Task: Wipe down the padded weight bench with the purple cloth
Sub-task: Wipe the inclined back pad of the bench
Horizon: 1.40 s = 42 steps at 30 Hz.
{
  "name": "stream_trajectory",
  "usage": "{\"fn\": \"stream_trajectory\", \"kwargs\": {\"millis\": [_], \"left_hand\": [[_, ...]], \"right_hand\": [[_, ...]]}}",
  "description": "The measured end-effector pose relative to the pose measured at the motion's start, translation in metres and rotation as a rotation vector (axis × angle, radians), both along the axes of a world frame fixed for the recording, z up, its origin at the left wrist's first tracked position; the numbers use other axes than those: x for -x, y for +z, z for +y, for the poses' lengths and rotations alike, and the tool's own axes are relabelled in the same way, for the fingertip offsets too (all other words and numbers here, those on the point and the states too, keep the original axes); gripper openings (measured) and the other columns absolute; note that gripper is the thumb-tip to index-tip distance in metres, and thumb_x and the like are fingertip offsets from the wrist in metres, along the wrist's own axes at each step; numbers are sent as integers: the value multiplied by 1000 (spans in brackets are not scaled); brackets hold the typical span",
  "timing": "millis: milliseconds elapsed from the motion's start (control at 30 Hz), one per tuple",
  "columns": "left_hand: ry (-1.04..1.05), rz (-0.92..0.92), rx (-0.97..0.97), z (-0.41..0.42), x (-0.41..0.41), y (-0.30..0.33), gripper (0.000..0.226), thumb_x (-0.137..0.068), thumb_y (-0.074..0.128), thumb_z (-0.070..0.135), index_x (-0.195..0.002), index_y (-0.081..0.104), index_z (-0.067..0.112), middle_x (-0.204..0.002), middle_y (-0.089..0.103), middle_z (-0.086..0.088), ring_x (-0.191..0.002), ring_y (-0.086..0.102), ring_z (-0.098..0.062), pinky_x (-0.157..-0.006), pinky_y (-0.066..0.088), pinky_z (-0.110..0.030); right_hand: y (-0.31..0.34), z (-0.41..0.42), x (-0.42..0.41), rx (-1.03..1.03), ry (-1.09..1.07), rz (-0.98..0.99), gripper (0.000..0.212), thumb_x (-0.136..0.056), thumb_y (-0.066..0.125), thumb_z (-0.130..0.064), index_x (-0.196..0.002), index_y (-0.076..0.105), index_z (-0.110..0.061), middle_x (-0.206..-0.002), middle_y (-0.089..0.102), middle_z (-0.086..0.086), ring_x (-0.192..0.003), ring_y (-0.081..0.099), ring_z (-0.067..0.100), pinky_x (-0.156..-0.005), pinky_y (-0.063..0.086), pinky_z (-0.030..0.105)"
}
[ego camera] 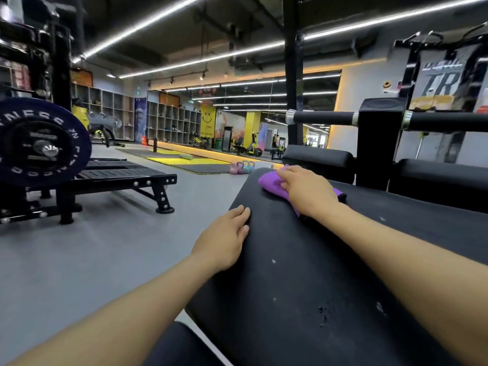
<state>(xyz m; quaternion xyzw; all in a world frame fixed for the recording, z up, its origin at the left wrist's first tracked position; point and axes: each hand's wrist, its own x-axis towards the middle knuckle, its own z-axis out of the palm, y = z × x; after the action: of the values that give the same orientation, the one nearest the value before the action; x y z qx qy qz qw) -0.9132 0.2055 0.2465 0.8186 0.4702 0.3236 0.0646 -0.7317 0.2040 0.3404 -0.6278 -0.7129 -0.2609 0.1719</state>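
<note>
Right hand [306, 192] grip flat, pressing purple cloth [272, 183] on bench [303, 260], left hand [224, 239] flat on bench edge, both arms outstretched

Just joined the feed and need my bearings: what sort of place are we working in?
Most likely a commercial gym. A loaded barbell plate stands at left, kettlebells sit on the floor by exercise mats, and the right hand presses a purple cloth on a padded weight bench.
</note>
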Motion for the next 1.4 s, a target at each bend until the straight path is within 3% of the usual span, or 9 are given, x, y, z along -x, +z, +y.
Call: {"fn": "stream_trajectory", "kwargs": {"millis": [100,200,500,633,700,933,1133,1300,1400], "left_hand": [[-9,-3,-25,2,1,-1,46,-101,31,28,-147,28,28,-156,20,12,-142,25,-12,-113,29,-30],[-23,2,-17,2,1,0,46,-100,33,28,-146,30,29,-156,21,12,-141,26,-12,-113,29,-29],[-21,15,9,-2,4,5,46,-101,34,31,-147,27,29,-156,19,15,-142,24,-11,-114,27,-28],[-21,39,-23,-7,4,9,40,-100,34,29,-139,41,23,-144,37,11,-130,40,-15,-102,39,-31],[-20,50,-30,-8,3,8,42,-100,34,29,-142,38,23,-146,34,11,-132,38,-14,-103,37,-29],[-26,87,5,-4,4,8,48,-102,31,31,-148,21,27,-157,13,14,-144,19,-10,-114,27,-28],[-12,111,-18,-6,4,9,48,-101,32,30,-148,23,24,-156,16,11,-142,25,-15,-110,32,-31],[-5,127,-10,-7,2,8,47,-102,30,29,-148,21,25,-157,13,11,-142,24,-15,-113,28,-29],[0,131,-7,-5,3,8,48,-102,31,28,-149,21,23,-158,13,9,-143,23,-15,-114,27,-29]], "right_hand": [[-27,-42,11,80,153,-48,29,-98,42,-26,-125,52,-25,-136,47,-7,-122,47,18,-84,40,31],[-31,-58,15,109,241,-7,23,-96,45,-27,-118,53,-26,-125,52,-8,-113,51,18,-83,40,32],[2,34,27,-83,13,64,25,-96,45,-15,-114,61,-14,-117,53,8,-113,50,28,-78,37,31],[-27,-6,36,50,222,-2,29,-97,44,-19,-120,61,-17,-126,52,4,-117,48,25,-90,45,37],[-20,-5,32,82,263,-6,28,-96,46,-18,-118,63,-18,-126,53,3,-117,49,24,-91,45,39],[14,55,30,-81,-36,48,26,-92,44,-7,-111,62,-10,-112,51,10,-105,53,32,-73,37,34],[-12,20,38,102,300,-32,30,-98,42,-19,-123,59,-17,-129,50,3,-119,47,24,-93,44,39],[16,62,29,24,6,62,22,-91,48,-6,-106,62,-15,-116,51,9,-105,53,30,-76,43,36],[0,58,43,-8,40,51,25,-90,49,-5,-111,60,-12,-117,49,9,-112,50,30,-75,41,36]]}}
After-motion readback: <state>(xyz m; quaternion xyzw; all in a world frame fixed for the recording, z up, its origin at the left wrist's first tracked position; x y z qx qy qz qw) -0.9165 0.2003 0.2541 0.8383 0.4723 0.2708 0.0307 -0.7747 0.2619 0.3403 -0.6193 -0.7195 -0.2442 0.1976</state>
